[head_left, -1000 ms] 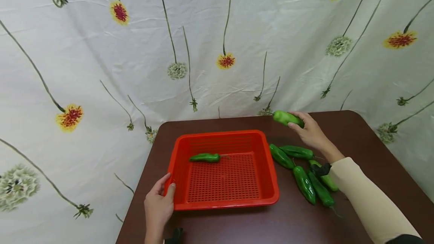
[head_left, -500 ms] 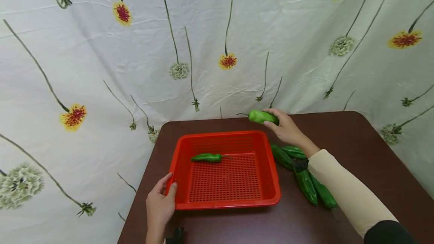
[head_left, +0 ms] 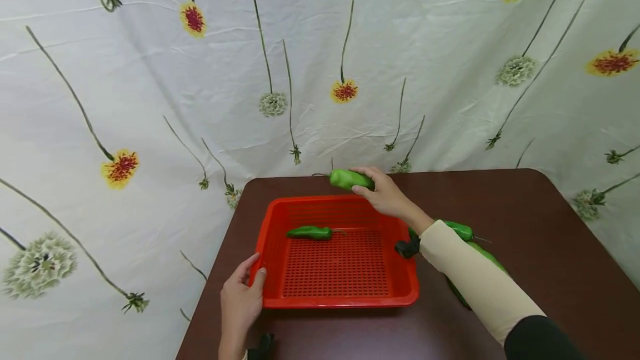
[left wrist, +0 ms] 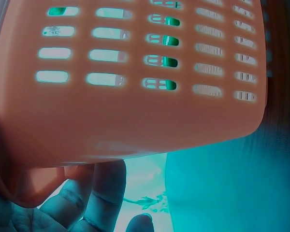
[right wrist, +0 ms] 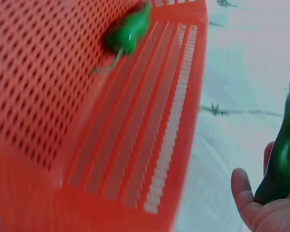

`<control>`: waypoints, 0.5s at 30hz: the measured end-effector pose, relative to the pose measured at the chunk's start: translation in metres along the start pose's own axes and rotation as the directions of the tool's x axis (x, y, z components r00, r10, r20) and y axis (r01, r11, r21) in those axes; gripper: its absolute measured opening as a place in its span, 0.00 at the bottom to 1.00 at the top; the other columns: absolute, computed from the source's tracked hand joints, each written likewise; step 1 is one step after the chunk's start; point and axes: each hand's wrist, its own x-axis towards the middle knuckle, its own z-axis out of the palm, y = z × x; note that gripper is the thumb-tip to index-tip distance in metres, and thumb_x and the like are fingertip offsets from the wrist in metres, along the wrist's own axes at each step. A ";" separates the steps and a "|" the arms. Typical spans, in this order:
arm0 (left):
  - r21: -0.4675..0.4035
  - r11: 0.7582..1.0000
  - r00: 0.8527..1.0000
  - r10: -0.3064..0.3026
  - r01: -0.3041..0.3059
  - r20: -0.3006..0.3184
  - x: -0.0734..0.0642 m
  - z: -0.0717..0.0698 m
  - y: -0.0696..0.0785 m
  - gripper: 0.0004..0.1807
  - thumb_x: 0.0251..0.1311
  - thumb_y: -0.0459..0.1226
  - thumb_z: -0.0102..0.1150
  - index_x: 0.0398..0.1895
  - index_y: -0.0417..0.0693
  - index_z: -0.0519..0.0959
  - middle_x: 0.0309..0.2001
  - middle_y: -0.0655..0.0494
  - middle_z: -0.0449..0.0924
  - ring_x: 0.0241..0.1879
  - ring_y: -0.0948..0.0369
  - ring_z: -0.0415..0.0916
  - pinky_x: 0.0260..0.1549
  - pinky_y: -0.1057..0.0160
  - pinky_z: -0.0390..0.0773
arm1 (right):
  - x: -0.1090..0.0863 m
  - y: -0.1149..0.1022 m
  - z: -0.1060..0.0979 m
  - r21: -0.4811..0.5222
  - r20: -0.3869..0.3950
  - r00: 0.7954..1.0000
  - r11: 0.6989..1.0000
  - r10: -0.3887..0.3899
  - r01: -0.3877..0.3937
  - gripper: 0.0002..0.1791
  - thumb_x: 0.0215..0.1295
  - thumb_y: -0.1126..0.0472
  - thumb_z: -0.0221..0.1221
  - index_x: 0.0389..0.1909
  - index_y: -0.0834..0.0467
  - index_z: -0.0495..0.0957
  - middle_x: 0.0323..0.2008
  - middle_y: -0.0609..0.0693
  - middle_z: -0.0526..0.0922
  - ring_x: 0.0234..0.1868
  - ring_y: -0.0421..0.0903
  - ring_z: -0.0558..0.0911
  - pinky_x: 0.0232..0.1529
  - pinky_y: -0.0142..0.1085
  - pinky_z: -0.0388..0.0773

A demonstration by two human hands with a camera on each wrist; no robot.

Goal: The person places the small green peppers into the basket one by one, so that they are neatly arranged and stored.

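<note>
A light green pepper (head_left: 345,179), its stem pointing left, is gripped in my right hand (head_left: 384,194) above the far rim of a red plastic basket (head_left: 340,301). The right wrist view shows that hand (right wrist: 275,212) wrapped about the pepper's lower end, the pepper (right wrist: 286,150) partly cut off by the frame. At the basket's left side, my left hand (head_left: 242,296) holds the rim, thumb on the inner side. From below, the left wrist view catches its fingers (left wrist: 104,193) by the slotted wall. Inside lies one darker green pepper (head_left: 310,232), near the back left.
Right of the basket, several green peppers (head_left: 457,229) lie on the dark brown table (head_left: 540,221), partly hidden by my right forearm. A white cloth with printed flowers (head_left: 225,71) hangs behind the table's far edge.
My right hand has carried the light green pepper leftward from over the right part of the table to above the basket's far rim. The left hand keeps its hold on the basket.
</note>
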 end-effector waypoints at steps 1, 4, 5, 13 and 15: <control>0.001 1.000 1.000 0.004 -0.004 0.002 0.000 0.000 0.000 0.21 0.59 0.44 0.60 0.57 0.62 0.76 0.41 0.49 0.83 0.34 0.56 0.82 0.29 0.57 0.83 | 0.001 -0.002 0.005 0.012 0.005 1.000 1.000 0.008 -0.008 0.26 0.65 0.48 0.55 0.64 0.37 0.64 0.60 0.48 0.68 0.50 0.46 0.74 0.47 0.41 0.74; -0.001 1.000 1.000 0.013 -0.013 0.001 0.000 0.001 -0.001 0.21 0.59 0.44 0.60 0.57 0.62 0.76 0.40 0.49 0.83 0.32 0.57 0.82 0.28 0.58 0.83 | 0.004 -0.005 0.017 0.053 0.027 1.000 0.998 0.015 -0.016 0.26 0.65 0.48 0.55 0.64 0.36 0.64 0.60 0.46 0.69 0.51 0.45 0.75 0.48 0.40 0.75; -0.002 1.000 1.000 0.013 -0.013 -0.001 0.000 0.001 -0.001 0.21 0.59 0.44 0.60 0.56 0.62 0.76 0.40 0.49 0.83 0.32 0.57 0.82 0.28 0.58 0.83 | 0.005 -0.005 0.021 0.062 0.034 0.999 0.998 0.012 -0.014 0.26 0.65 0.48 0.55 0.64 0.36 0.64 0.60 0.46 0.69 0.50 0.45 0.75 0.48 0.40 0.75; -0.004 1.000 1.000 0.008 -0.008 0.010 0.000 0.000 -0.001 0.21 0.59 0.44 0.60 0.57 0.63 0.75 0.41 0.49 0.83 0.33 0.57 0.83 0.28 0.59 0.83 | 0.009 -0.008 0.046 0.107 0.066 0.998 0.994 0.010 -0.017 0.26 0.65 0.50 0.56 0.64 0.39 0.65 0.61 0.46 0.69 0.50 0.46 0.75 0.47 0.40 0.74; 0.002 1.000 1.000 0.014 -0.014 0.012 0.000 -0.002 0.000 0.21 0.59 0.44 0.60 0.57 0.62 0.76 0.41 0.49 0.83 0.33 0.57 0.82 0.28 0.59 0.83 | 0.008 -0.008 0.053 0.114 0.080 0.997 0.993 0.015 -0.024 0.26 0.65 0.51 0.56 0.63 0.38 0.65 0.61 0.45 0.69 0.50 0.45 0.75 0.47 0.40 0.74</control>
